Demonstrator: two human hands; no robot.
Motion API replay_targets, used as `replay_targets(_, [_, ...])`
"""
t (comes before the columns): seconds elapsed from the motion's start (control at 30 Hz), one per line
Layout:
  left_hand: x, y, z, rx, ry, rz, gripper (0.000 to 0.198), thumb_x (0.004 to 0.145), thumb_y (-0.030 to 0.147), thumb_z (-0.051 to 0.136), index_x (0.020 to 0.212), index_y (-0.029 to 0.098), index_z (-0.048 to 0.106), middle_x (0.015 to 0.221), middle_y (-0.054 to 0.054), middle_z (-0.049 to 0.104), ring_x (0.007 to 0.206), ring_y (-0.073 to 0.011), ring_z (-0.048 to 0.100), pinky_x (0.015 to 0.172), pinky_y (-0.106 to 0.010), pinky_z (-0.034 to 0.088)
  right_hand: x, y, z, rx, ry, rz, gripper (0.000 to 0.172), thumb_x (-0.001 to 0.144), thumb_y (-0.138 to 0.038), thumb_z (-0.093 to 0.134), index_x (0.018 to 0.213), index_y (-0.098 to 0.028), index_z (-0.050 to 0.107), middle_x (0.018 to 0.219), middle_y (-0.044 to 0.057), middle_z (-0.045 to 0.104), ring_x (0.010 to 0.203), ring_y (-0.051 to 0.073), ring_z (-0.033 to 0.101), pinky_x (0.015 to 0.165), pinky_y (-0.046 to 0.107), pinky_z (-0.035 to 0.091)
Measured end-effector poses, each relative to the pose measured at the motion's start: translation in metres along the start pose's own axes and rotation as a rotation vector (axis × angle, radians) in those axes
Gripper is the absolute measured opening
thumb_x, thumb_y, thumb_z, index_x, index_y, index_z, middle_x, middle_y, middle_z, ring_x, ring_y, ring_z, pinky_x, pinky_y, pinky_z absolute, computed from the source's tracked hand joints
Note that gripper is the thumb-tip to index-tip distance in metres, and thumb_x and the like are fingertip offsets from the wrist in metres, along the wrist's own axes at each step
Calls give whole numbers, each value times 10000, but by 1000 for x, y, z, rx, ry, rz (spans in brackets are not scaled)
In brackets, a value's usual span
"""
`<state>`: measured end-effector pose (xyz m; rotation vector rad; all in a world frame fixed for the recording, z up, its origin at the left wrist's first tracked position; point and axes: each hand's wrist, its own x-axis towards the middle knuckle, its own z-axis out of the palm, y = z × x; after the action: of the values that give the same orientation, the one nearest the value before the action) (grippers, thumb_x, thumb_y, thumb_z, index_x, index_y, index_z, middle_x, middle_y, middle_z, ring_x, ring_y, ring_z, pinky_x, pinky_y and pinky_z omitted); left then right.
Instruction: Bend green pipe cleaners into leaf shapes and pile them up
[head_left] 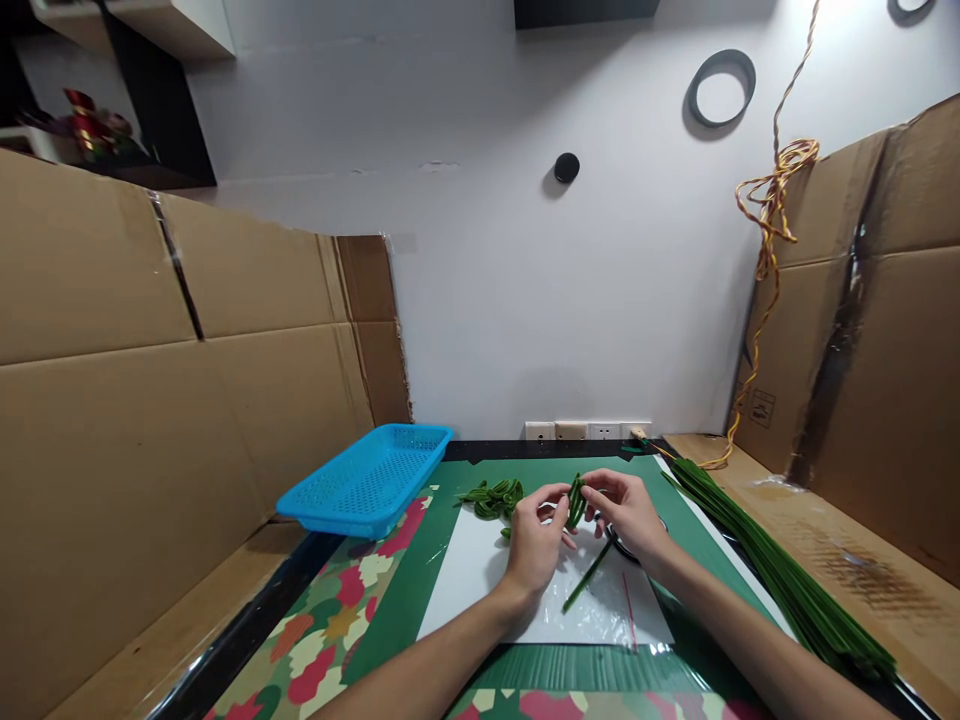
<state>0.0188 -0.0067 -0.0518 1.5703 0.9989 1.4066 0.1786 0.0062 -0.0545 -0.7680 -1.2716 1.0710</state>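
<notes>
While in both hands (536,535) (631,515), green loops (576,503).

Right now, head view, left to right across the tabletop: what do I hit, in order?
Blue basket → pile of green loops → left hand → held green piece → right hand → long green bundle.

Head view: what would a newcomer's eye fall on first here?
Probably the bright blue basket, at the left of the worktop. Next, the left hand and right hand, pinching a green looped piece over the white sheet. Then the long bundle of green strands along the right side.
</notes>
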Motion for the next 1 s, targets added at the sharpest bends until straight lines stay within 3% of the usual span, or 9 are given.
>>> replay_targets(0.23, [2, -1, -1, -60, 25, -35, 475, 831, 498, 736, 1088, 99, 759, 888, -117, 739, 611, -174, 677, 492, -295, 595, -2, -8, 0, -13, 62, -14, 490, 671, -589, 874, 858, -159, 733, 781, 56, 695, 520, 152, 591, 375, 253, 468])
replay_targets(0.57, [1, -1, -2, -11, 14, 14, 357, 869, 434, 705, 1035, 124, 769, 868, -95, 743, 703, -172, 653, 579, -252, 512, -2, -7, 2, 38, 21, 23, 534, 651, -598, 890, 916, -167, 719, 800, 67, 711, 573, 181, 630, 418, 294, 552])
replay_targets(0.77, [1, -5, -2, -56, -24, -1, 403, 872, 501, 703, 1034, 137, 765, 955, -111, 755, 765, -195, 687, 615, -268, 523, -5, -8, 4, 67, -4, 52, 574, 680, -543, 895, 1091, -192, 699, 789, 41, 692, 619, 211, 680, 499, 339, 612])
replay_targets(1.0, [3, -6, -2, -149, -1, -55, 445, 779, 496, 804, 994, 106, 776, 864, -117, 756, 678, -175, 665, 526, -242, 495, -3, -5, 1, -10, -86, -32, 525, 768, -518, 843, 1164, -202, 705, 792, 23, 683, 624, 189, 666, 553, 358, 636])
